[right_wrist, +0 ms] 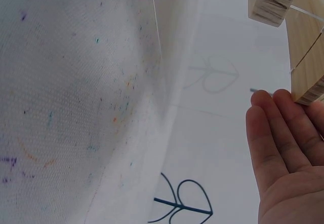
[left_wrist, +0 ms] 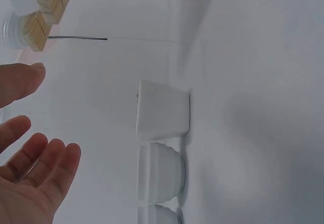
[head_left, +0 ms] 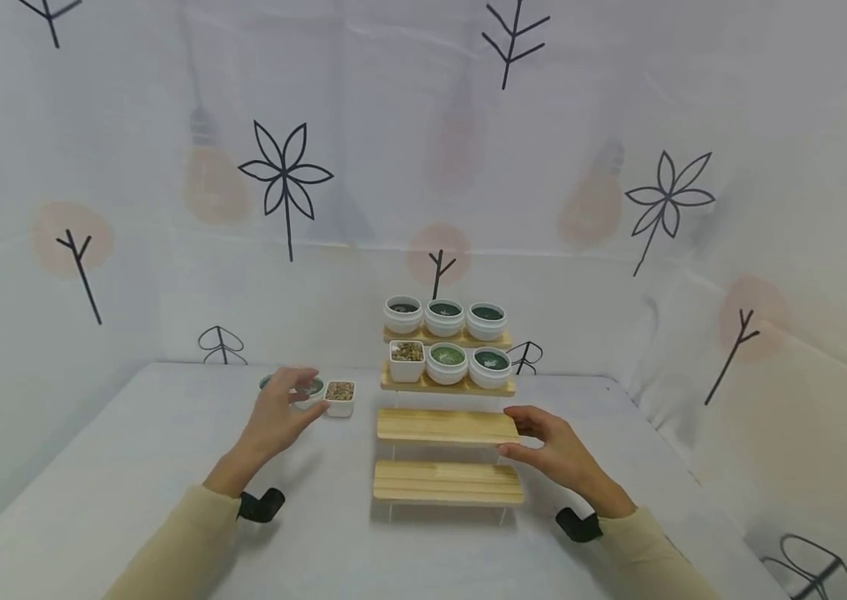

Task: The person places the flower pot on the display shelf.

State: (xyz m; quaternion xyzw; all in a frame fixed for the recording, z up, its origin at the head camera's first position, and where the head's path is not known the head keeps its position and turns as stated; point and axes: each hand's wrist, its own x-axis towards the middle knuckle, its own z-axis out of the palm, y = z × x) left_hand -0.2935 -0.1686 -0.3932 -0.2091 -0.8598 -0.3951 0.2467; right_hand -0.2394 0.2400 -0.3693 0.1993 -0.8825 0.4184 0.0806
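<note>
My left hand [head_left: 277, 421] hovers with thumb and fingers spread near a small row of white pots at the back left. A square white pot [head_left: 340, 400] of grainy brown filling stands at the row's right end. Beside it is a round white pot [left_wrist: 161, 173], partly behind the fingers in the head view. My right hand [head_left: 554, 450] holds the right end of a wooden shelf [head_left: 446, 427], thumb at the front and fingers [right_wrist: 291, 113] at the back edge. This shelf and the lower front shelf [head_left: 448, 483] bear nothing.
Two higher wooden shelves rise behind. The upper bears round white pots [head_left: 444, 318]; the one below bears a square pot [head_left: 406, 362] and round pots [head_left: 489, 368]. Thin clear legs [head_left: 390, 512] support the front shelf. A printed white cloth [head_left: 423, 192] hangs behind the table [head_left: 318, 533].
</note>
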